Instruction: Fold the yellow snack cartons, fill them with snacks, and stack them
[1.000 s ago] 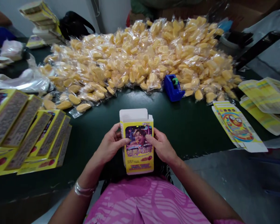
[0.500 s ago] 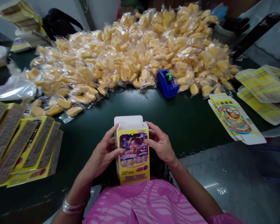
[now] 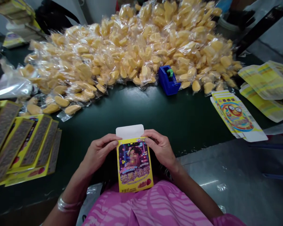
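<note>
Between my hands a yellow printed cardboard box (image 3: 135, 169) leans against my body at the table's front edge. Its white top flap (image 3: 130, 131) stands up, away from me. My left hand (image 3: 101, 150) pinches the box's upper left corner, thumb on the front and fingers behind. At the upper right corner my right hand (image 3: 160, 147) grips in the same way, with the thumb on the printed face. The back of the box and its lower end are hidden.
A big heap of yellow pieces in clear bags (image 3: 122, 47) covers the table's back. Before it stands a blue tape dispenser (image 3: 169, 81). Yellow packs (image 3: 30, 144) are stacked at left; flat cartons (image 3: 238, 114) and yellow printed sheets (image 3: 269, 84) lie at right.
The top of the box has come lower and nearer to me. Its side flap no longer shows. Both hands have shifted to the top corners.
</note>
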Available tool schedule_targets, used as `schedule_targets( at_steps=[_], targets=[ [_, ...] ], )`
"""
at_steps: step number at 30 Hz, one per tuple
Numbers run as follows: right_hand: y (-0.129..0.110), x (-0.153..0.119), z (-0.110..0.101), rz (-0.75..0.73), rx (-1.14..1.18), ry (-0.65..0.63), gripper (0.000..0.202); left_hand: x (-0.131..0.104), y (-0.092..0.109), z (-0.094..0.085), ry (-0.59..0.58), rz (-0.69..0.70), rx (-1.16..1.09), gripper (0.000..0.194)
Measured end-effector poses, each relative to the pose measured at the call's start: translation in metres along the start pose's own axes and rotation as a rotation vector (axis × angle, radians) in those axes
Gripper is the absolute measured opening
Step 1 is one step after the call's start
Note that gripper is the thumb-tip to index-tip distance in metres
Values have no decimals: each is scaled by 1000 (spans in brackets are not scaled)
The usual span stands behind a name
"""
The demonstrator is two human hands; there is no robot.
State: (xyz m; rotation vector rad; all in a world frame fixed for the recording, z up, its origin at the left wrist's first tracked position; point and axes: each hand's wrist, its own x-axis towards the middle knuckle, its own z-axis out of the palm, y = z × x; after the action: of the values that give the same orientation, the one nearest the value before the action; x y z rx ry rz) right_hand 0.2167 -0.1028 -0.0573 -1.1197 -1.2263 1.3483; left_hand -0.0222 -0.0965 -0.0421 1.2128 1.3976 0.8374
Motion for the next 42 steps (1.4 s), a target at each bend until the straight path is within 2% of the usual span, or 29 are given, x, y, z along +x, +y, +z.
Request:
schedule_targets(
  at_steps=[3,6,9,10,13,15,17,21,27,30,35,39,42],
  targets=[
    [1,2,4,-64,-58,53,12,5,-5,6,83,13,-118,21],
    [5,5,2,-26,-20,99,7,7,-3,15,140,-52,-234,26],
    [9,7,-4,54,140,96,37,6,5,21,94,-100,-291,37],
    [11,7,-5,75,176,69,41,5,8,22,58,-108,-274,38],
    [12,5,-9,97,173,-1,24,6,14,21,-49,-69,-125,32],
    [12,3,-8,69,119,13,11,6,16,17,-84,-15,1,27],
    [10,1,-7,33,72,36,7,5,19,12,-104,-1,72,25],
    [2,-4,-6,25,95,-26,6,0,26,8,-193,-61,-7,22],
    [-15,-6,-6,124,121,-87,7,1,29,20,-165,-33,-80,22],
    [-19,-1,-6,138,123,-82,11,8,33,24,-193,-43,-65,20],
    [-15,11,-8,269,166,-23,14,21,43,29,-199,-56,-5,25],
    [-13,3,-7,176,69,6,11,23,39,29,-215,-82,23,27],
    [-14,-11,-6,136,12,41,11,12,31,26,-175,-50,48,29]
  ],
)
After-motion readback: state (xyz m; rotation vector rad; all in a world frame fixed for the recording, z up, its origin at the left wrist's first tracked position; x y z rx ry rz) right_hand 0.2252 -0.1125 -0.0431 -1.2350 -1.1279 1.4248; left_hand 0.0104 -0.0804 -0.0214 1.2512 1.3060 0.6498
